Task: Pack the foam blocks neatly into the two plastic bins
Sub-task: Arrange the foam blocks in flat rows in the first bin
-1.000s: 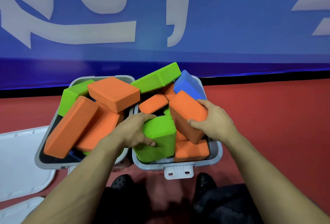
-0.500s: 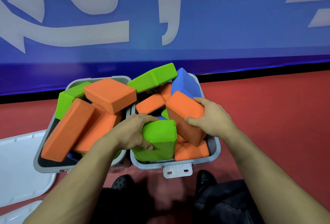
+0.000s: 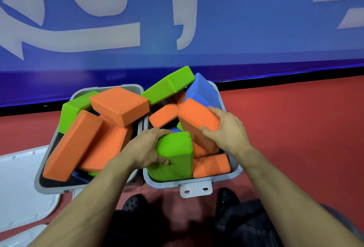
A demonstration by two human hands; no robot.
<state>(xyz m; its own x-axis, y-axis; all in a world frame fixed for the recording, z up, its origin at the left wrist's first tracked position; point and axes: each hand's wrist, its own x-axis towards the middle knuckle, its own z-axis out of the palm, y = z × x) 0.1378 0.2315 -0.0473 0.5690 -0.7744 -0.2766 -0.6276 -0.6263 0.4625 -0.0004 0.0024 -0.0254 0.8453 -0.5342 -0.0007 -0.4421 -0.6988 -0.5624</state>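
we see left hand (image 3: 145,148) gripping near green block (image 3: 173,156), right hand (image 3: 226,130) gripping orange block (image 3: 197,118), both in right bin (image 3: 236,171); blocks underneath probably jammed, hard to tell.

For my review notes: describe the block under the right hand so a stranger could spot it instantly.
Find the right-hand grey bin, nearest the red floor. The right hand grips an orange foam block standing tilted in its middle. Unlike the flat orange blocks around it, it leans against the blue block.
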